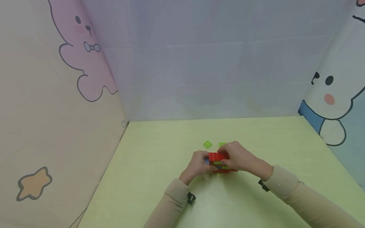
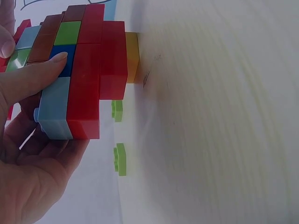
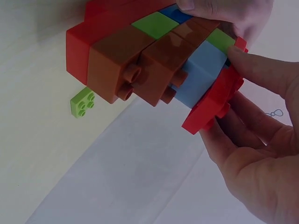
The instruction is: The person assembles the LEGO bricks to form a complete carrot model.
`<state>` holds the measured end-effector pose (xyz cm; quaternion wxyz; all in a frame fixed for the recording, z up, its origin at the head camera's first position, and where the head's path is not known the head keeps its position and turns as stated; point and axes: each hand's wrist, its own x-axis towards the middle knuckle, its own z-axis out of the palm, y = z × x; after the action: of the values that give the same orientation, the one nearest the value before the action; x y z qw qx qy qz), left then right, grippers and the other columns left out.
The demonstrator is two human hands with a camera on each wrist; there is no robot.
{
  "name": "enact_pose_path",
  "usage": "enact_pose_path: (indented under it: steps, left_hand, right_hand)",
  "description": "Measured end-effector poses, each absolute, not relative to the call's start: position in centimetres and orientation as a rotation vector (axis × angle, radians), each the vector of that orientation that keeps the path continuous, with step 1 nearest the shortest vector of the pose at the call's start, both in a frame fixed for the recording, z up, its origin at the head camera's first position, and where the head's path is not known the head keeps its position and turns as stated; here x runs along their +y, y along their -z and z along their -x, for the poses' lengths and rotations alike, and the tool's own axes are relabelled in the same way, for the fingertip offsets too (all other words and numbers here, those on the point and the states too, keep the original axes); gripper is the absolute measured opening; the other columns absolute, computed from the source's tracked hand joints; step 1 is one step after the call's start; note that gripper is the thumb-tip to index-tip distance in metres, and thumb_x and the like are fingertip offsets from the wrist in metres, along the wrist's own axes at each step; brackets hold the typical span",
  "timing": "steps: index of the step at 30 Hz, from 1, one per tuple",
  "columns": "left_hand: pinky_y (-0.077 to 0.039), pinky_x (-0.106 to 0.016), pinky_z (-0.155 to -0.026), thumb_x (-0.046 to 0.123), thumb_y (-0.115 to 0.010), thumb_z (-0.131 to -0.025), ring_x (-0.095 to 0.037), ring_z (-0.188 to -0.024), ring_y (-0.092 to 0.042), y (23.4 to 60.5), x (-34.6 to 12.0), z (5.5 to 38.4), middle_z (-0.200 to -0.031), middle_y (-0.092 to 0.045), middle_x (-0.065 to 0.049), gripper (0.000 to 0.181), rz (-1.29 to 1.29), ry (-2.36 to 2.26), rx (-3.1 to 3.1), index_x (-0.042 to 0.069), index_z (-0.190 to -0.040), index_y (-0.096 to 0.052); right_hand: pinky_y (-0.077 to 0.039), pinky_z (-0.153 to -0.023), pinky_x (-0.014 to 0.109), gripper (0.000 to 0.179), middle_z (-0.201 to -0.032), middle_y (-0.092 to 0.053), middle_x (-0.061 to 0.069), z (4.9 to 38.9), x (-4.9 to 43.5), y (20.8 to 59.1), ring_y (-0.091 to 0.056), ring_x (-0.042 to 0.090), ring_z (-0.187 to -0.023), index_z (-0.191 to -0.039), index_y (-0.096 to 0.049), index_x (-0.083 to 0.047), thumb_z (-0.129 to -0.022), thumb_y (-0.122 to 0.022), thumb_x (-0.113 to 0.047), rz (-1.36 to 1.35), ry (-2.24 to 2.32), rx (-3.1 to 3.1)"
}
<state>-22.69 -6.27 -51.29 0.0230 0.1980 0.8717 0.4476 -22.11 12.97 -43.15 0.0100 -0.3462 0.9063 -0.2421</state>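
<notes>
A stack of toy building bricks point(image 1: 225, 167), made of red, brown, green, blue, light blue and yellow pieces, stands between both hands. My left hand point(image 1: 198, 163) grips its left end; in the left wrist view, the thumb lies across a blue brick point(image 2: 67, 63) with the fingers behind. At the top of the stack are red bricks point(image 1: 213, 156) with studs. My right hand point(image 1: 240, 156) holds this top layer. In the right wrist view, its thumb is beside a green brick point(image 3: 220, 39) and its fingers curl behind the red top piece point(image 3: 198, 116).
Two flat light green bricks lie on the table beyond the stack: one on the left point(image 1: 207, 144), and one point(image 1: 222, 144) partly behind the right hand. A pale curtain point(image 1: 211, 79) hangs past the table's far edge. Printed walls point(image 1: 57, 126) flank the table.
</notes>
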Motion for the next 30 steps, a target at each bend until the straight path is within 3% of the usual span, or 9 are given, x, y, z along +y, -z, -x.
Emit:
enact_pose_path:
  steps: [10, 30]
  left_hand:
    - [-0.047, -0.024, -0.069, 0.012, -0.089, -0.066, -0.004, -0.073, -0.058, 51.3, -6.2, 22.8, -0.079, -0.065, 0.013, 0.029, -0.617, -1.376, 2.714, 0.012, -0.092, -0.075]
    - [-0.048, -0.025, -0.068, 0.012, -0.088, -0.067, -0.005, -0.075, -0.058, 51.4, -6.1, 22.8, -0.081, -0.065, 0.013, 0.029, -0.625, -1.384, 2.708, 0.012, -0.092, -0.075]
  right_hand:
    - [-0.047, -0.061, 0.026, 0.016, -0.076, -0.064, -0.008, 22.5, 13.1, 42.9, -0.055, 0.009, -0.067, -0.087, -0.072, -0.009, -0.074, -0.080, -0.004, 1.118, 0.760, 2.778]
    - [-0.048, -0.065, 0.029, 0.023, -0.084, -0.065, -0.010, 23.0, 14.1, 44.3, -0.057, 0.009, -0.073, -0.094, -0.071, -0.012, -0.074, -0.082, -0.013, 1.080, 0.930, 2.720]
